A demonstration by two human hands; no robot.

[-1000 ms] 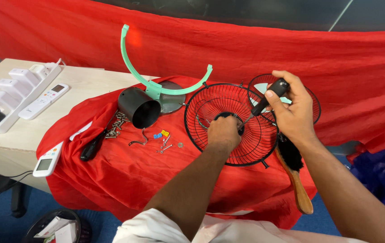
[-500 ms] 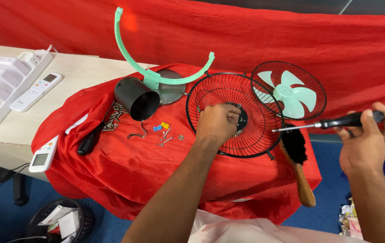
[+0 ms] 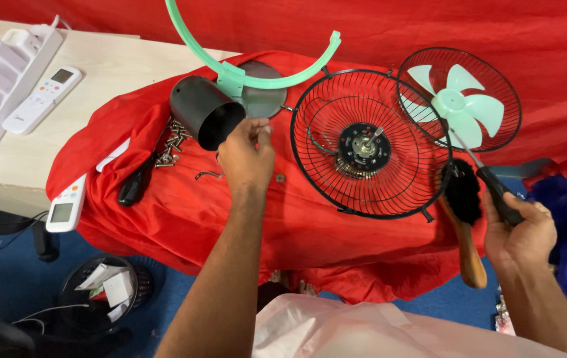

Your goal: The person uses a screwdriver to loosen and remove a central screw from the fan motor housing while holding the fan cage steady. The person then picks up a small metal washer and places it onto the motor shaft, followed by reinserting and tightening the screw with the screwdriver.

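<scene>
Red cloth [image 3: 184, 219] covers desk. Left hand [image 3: 247, 156] pinched shut just beside black cylinder [image 3: 205, 111]; whether it holds something, can't tell. Right hand [image 3: 520, 232] grips screwdriver [image 3: 489, 180], shaft over brush [image 3: 463, 219], tip toward green fan blade [image 3: 457, 103]. Black grille [image 3: 371, 142] between hands.

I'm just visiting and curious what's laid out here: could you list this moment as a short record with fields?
Setting: table draped in a red cloth
Left hand: fingertips pinched together beside the black cylinder; what they hold is too small to tell
Right hand: grips a black-handled screwdriver
Centre: black wire fan guard with a motor hub
Behind right: second guard holding the mint-green fan blade
Also: brush with wooden handle, mint-green curved bracket, white remote
</scene>
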